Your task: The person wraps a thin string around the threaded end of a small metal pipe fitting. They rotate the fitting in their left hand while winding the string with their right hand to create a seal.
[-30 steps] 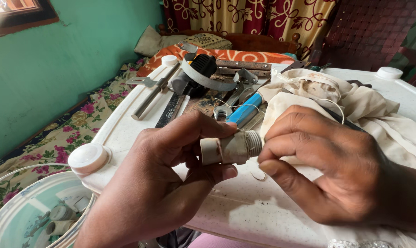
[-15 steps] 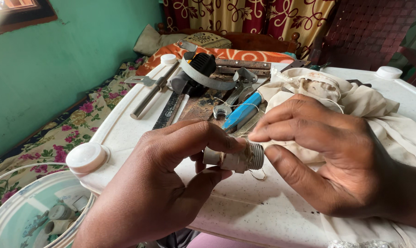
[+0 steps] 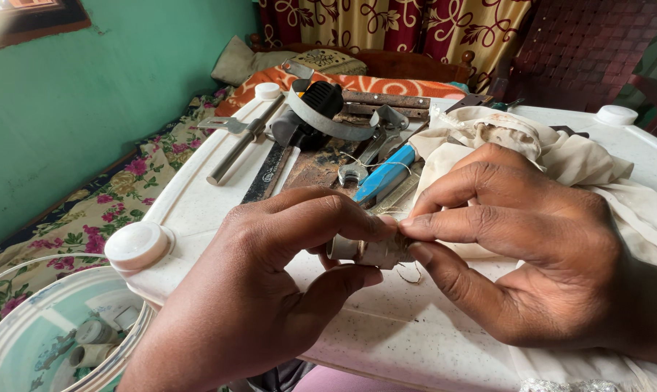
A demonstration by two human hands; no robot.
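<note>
Fitting (image 3: 368, 250), small grey threaded pipe piece, sat pinched between your left hand (image 3: 263, 290) and right hand (image 3: 517, 254), both clamped on it with fingertips meeting on top, held just above the white table (image 3: 386, 341), near the cream cloth (image 3: 561, 160) and blue-handled tool (image 3: 386, 174).

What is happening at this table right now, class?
A person holds a small pale threaded pipe fitting between both hands above a white plastic table. The left hand grips its plain end, while the right hand pinches the threaded end, where thin fibres hang loose. Behind the hands lie a cream cloth, a blue-handled tool, spanners and other metal tools. A white bucket sits lower left.
</note>
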